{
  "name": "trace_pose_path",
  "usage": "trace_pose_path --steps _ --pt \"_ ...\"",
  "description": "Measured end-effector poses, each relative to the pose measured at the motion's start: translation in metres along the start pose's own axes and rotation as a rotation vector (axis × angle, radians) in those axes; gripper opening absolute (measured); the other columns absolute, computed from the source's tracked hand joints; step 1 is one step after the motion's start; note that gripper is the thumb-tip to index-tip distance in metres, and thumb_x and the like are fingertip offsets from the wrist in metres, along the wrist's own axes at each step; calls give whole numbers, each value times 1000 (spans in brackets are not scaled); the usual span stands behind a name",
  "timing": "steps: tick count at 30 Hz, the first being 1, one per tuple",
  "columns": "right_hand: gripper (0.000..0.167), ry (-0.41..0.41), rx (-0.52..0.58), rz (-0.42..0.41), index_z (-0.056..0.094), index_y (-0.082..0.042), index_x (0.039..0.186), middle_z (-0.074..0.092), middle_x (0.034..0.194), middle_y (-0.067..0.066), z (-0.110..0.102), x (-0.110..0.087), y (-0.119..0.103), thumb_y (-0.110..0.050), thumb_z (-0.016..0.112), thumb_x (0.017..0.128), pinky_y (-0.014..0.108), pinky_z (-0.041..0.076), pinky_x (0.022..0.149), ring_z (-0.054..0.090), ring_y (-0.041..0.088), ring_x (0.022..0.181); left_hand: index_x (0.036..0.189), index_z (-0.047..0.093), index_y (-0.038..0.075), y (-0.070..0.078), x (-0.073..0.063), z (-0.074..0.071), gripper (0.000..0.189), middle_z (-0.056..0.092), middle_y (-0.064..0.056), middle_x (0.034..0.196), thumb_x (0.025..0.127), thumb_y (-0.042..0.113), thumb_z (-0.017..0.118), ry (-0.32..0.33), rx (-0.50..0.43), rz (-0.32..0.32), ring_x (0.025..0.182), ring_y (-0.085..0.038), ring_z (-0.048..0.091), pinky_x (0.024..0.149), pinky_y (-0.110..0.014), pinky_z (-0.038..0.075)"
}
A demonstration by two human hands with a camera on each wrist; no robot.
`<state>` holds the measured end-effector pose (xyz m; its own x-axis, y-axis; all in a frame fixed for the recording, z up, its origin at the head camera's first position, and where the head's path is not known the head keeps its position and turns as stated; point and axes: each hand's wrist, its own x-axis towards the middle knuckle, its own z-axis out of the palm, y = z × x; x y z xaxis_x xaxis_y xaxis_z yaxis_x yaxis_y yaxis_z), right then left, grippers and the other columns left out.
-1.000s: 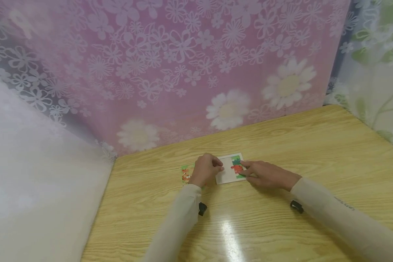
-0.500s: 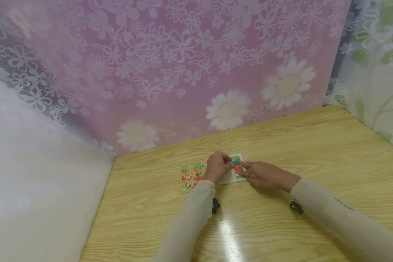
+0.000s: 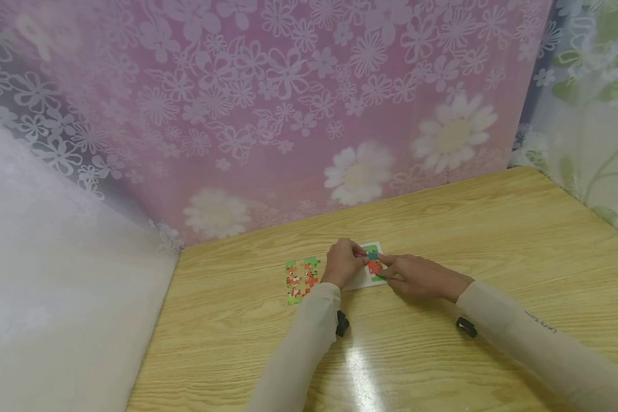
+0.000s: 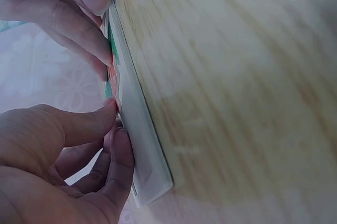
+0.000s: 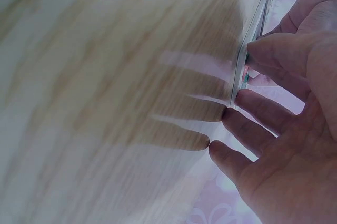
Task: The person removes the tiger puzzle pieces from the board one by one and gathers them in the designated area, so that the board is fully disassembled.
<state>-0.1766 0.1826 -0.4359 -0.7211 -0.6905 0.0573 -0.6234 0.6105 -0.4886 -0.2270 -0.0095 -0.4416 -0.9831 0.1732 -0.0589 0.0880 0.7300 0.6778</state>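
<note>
A white puzzle board (image 3: 359, 280) lies on the table, with red and green jigsaw pieces (image 3: 375, 267) along its right side. My left hand (image 3: 342, 264) is over the board, its thumb and fingertips pinching a puzzle piece mostly hidden by them. In the left wrist view, that thumb tip (image 4: 109, 108) meets a red patch at the board's surface. My right hand (image 3: 417, 274) stretches its fingers onto the red and green pieces from the right. Its other fingertips (image 5: 221, 150) touch the tabletop beside the board edge (image 5: 239, 68) in the right wrist view.
Left of the board, several loose tiger-picture puzzle pieces (image 3: 294, 280) lie close together. The wooden table (image 3: 417, 360) runs back to a pink flowered curtain (image 3: 268, 143). A white sheet (image 3: 72, 297) borders its left side.
My left hand has moved right, from beside the tiger pieces and the board's left part to the coloured pieces, uncovering more tiger pieces. The right hand stays in place.
</note>
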Motion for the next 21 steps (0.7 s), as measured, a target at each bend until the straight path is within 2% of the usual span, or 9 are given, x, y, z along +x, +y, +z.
trace_pose_path --steps 7,12,21 --pt "25 -3 -23 -23 71 4 122 46 145 33 1 -1 2 -1 61 99 52 52 93 55 47 126 90 80 8 -2 -1 -1 5 72 3 76 88 12 82 15 -17 24 68 -8 63 68 -27 53" --pt "27 -6 -13 -8 69 5 125 46 146 32 1 0 3 -2 59 101 52 52 95 53 46 128 90 81 8 -3 -2 -1 5 72 4 75 87 12 82 34 -48 33 67 -8 62 69 -29 54" --pt "29 -8 -2 12 67 5 128 45 147 31 1 -1 2 -3 57 102 54 49 98 49 46 132 82 80 14 -6 0 2 6 69 8 72 87 16 83 81 -56 21 63 -6 59 61 -27 51"
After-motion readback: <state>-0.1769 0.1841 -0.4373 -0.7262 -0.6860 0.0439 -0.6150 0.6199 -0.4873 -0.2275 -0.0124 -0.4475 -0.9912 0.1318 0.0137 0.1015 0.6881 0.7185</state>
